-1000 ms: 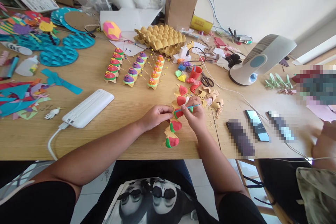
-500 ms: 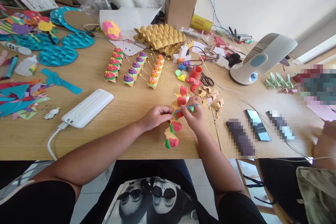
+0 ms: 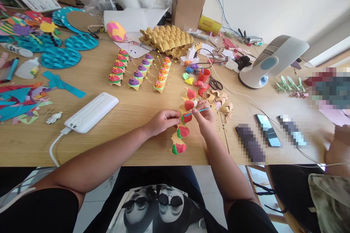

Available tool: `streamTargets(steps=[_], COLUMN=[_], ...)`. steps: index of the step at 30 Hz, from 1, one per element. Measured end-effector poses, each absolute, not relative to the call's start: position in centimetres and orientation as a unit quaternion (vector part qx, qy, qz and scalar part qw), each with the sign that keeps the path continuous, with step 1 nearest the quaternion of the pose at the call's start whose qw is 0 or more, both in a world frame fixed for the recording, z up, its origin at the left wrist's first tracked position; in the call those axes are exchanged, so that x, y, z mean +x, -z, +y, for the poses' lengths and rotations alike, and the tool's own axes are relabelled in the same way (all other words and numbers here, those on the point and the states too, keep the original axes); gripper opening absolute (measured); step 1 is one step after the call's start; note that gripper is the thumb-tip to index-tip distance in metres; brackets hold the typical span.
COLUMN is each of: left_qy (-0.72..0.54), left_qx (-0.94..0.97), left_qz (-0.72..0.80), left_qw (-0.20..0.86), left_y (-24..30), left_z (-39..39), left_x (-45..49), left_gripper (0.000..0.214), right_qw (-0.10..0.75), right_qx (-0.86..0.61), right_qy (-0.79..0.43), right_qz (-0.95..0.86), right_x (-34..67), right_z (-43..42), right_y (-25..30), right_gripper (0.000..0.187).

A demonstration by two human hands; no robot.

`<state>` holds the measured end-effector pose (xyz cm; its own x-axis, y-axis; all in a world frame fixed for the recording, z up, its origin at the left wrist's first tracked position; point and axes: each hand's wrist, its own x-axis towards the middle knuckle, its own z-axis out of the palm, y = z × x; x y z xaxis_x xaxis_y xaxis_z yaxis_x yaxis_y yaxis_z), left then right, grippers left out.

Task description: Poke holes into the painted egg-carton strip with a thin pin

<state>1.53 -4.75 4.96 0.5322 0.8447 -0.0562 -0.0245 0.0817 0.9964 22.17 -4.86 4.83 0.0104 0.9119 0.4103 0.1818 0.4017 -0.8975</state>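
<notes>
In front of me a strip of egg carton cups [image 3: 182, 132] lies lengthwise on the table. Red clay covers parts of its cups, and green clay edges the three nearer ones. My left hand [image 3: 164, 119] pinches the strip's left side at the middle cup, thumb on top. My right hand [image 3: 205, 119] is closed round a thin blue modelling stick [image 3: 202, 109], whose tip reaches the red and green middle cup. Some of the right fingers are hidden behind the hand.
Finished clay-covered carton strips [image 3: 139, 71] stand farther back, near an egg tray [image 3: 171, 38]. Scissors [image 3: 216, 83], a red cup [image 3: 203, 75] and torn carton bits [image 3: 225, 107] lie beyond my right hand. A power bank [image 3: 92, 112], a fan [image 3: 273, 62], phones [image 3: 268, 130] and another person's hand [image 3: 340, 149] flank me.
My right hand has shifted slightly right with the blue stick, showing more of the middle cup. The green clay bit seen by its fingers is now out of sight. My left hand stays put.
</notes>
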Motion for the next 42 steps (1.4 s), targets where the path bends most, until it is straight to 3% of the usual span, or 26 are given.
streamTargets(steps=[15,27,35,42], left_qy=[-0.336,-0.339,-0.340,-0.342], left_qx=[0.605,0.590,0.597,0.579], left_qz=[0.341,0.340,0.345,0.359], left_qw=[0.636,0.649,0.639,0.648], left_y=[-4.67,-4.63,-4.90,-4.50], left_z=[-4.67,-4.69,-4.78,-4.64], left_x=[1.40,1.47,1.50,1.54], left_gripper=[0.023,0.016,0.019,0.023], right_qw=[0.515,0.536,0.529,0.541], right_qx=[-0.454,-0.438,-0.455,-0.428], right_qy=[-0.242,-0.279,-0.239,-0.280], right_qz=[-0.685,-0.665,-0.676,-0.667], right_x=[21.81,21.97,21.77,21.95], right_z=[-5.24,-5.13,-5.08,-5.35], right_y=[-5.60,-5.27,-5.42,-5.50], right_gripper=[0.025,0.025,0.024,0.031])
